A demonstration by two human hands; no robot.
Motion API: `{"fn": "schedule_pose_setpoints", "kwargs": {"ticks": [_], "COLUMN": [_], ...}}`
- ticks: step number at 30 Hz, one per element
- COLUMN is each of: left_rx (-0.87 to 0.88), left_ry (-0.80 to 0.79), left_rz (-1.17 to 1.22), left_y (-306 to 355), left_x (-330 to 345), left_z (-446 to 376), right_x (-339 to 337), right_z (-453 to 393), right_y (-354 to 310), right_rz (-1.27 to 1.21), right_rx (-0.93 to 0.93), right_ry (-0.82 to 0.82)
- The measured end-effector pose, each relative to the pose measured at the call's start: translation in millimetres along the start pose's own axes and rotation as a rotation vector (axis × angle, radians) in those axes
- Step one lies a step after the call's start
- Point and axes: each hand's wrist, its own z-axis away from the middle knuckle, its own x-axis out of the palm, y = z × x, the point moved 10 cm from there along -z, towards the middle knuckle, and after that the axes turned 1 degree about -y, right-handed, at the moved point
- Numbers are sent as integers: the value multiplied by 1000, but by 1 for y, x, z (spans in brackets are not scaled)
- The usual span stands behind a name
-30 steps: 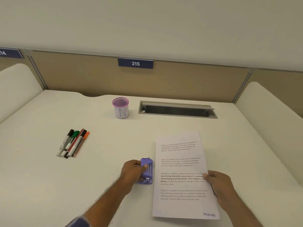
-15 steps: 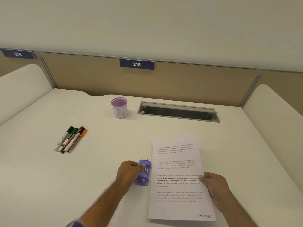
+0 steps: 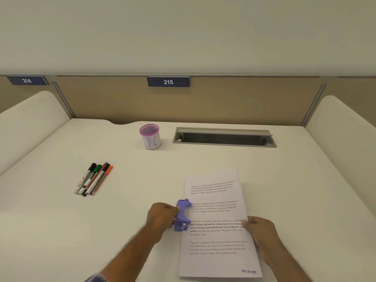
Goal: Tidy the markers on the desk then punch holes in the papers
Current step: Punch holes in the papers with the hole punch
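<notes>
A purple hole punch (image 3: 182, 215) stands at the left edge of the printed papers (image 3: 217, 247), its mouth against that edge. My left hand (image 3: 161, 216) grips the punch from the left. My right hand (image 3: 260, 231) pinches the right edge of the papers, thumb on top. Several markers (image 3: 93, 179) lie side by side at the left of the desk, caps pointing away from me. A purple mesh pen cup (image 3: 150, 138) with a white label stands upright at the back, with nothing visible inside.
A grey open cable tray (image 3: 223, 137) is set into the desk (image 3: 50, 231) behind the papers. Tan partition panels with number plates 214 and 215 close the back. White padded dividers rise on both sides.
The hole punch has moved right until it meets the papers' left edge, and it has tipped more onto its side. My right hand keeps its hold. The camera has shifted slightly.
</notes>
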Motion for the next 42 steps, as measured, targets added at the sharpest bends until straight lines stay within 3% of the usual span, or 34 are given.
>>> {"fn": "schedule_pose_setpoints", "kwargs": {"ticks": [12, 18, 30, 42], "left_rx": [21, 162, 351, 361], "left_ry": [-70, 110, 218, 265], "left_rz": [-29, -247, -567, -587], "left_y": [4, 35, 59, 43], "left_x": [0, -10, 34, 33], "left_z": [-7, -21, -45, -52], "right_x": [3, 3, 6, 6], "right_z": [2, 3, 2, 0], "right_y": [6, 8, 9, 7], "right_rz": [-18, 2, 40, 85], "right_rx": [15, 14, 24, 15], "right_ry": [14, 2, -2, 6]}}
